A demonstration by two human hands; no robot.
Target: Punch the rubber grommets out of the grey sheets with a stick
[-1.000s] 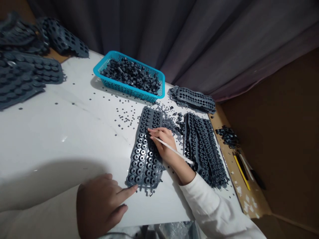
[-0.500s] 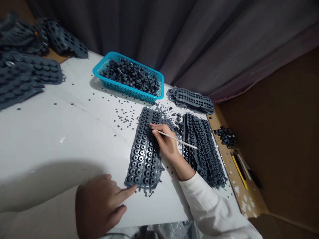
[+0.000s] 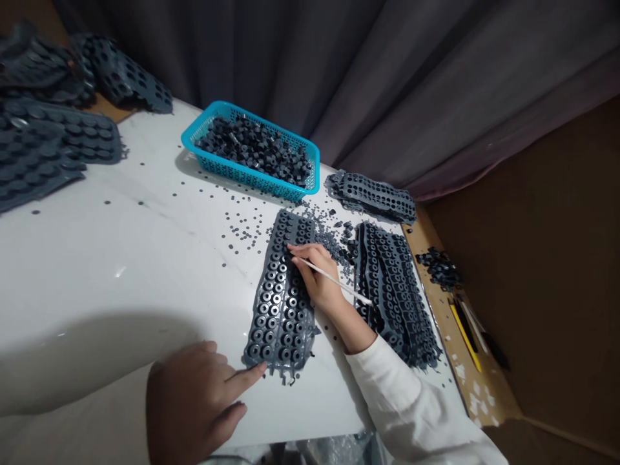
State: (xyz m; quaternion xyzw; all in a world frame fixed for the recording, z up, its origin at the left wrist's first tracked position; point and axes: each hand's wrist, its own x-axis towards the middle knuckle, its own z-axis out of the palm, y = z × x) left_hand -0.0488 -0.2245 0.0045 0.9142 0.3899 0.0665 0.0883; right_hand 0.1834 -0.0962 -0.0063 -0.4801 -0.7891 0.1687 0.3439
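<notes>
A dark grey rubber sheet point(image 3: 268, 310) with rows of raised rings lies lengthwise before me on the white table. My right hand point(image 3: 323, 279) pinches a thin white stick point(image 3: 339, 283) over the sheet's upper middle; its working tip is hidden by the fingers. With the index finger stretched out, my left hand point(image 3: 203, 394) touches the sheet's near edge. Its thumb is apart and the other fingers are loosely bent, holding nothing. Small dark discs point(image 3: 245, 227) are scattered around the sheet's far end.
Beyond the sheet stands a blue basket point(image 3: 252, 170) full of small dark rubber pieces. More ringed sheets point(image 3: 397, 284) lie stacked on the right, with another stack point(image 3: 375, 194) behind. Larger sheets point(image 3: 92, 139) sit at left. A yellow cutter point(image 3: 465, 336) rests on the right-hand ledge.
My right hand has shifted slightly left and down over the sheet, and the stick's rear end has swung left and lower. My left hand stays in place.
</notes>
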